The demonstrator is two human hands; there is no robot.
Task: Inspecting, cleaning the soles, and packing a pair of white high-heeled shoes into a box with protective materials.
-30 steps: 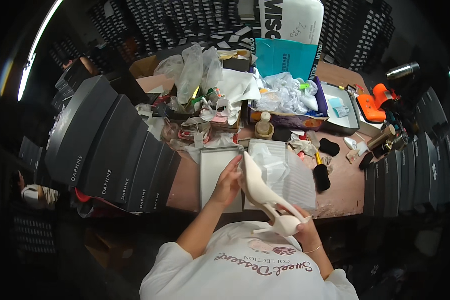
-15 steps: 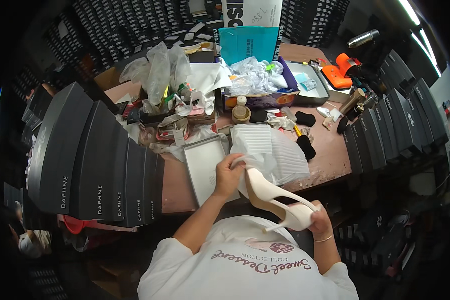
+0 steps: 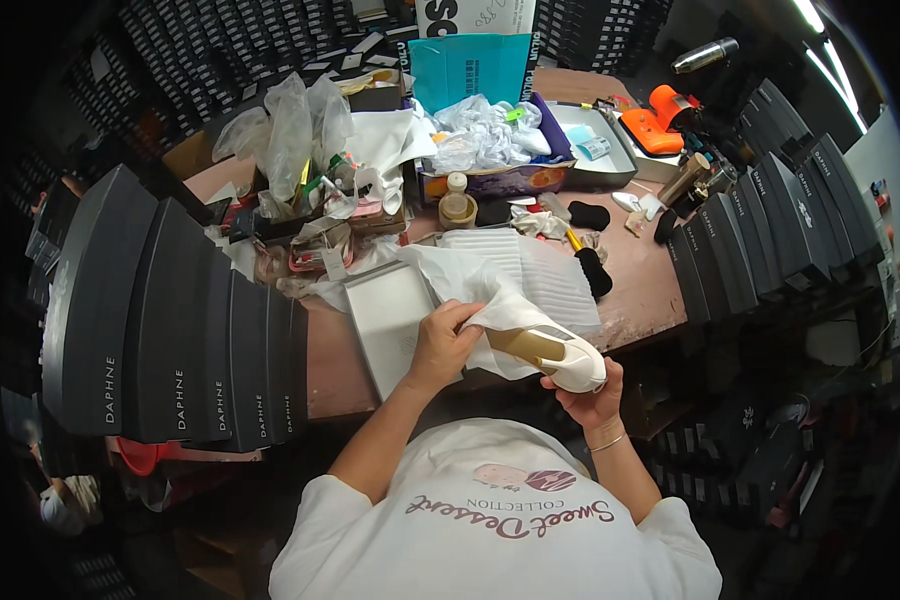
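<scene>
A cream high-heeled shoe [image 3: 577, 366] is held over the table's front edge, its tan insole facing up and its toe pointing to the lower right. My right hand [image 3: 592, 398] is closed around the toe. Near the other end, my left hand [image 3: 444, 343] pinches a thin white wrapping sheet [image 3: 450, 272], which covers the rear of the shoe and hides the heel. Just left of this hand lies an open pale grey box tray [image 3: 372, 318]. Behind the shoe, ribbed white packing sheets [image 3: 560, 285] lie on the table.
Dark shoeboxes [image 3: 175, 330] stand upright in a row at left, others [image 3: 750, 225] at right. A purple carton [image 3: 495, 180] of crumpled plastic sits at the back, with a small bottle [image 3: 457, 205] before it. A yellow-handled black brush [image 3: 592, 272] and an orange tool [image 3: 653, 130] lie to the right.
The shoe has turned from side-on to opening up, and its heel is now hidden. My right hand has risen with the toe. The wrapping sheet now spreads over the shoe's rear.
</scene>
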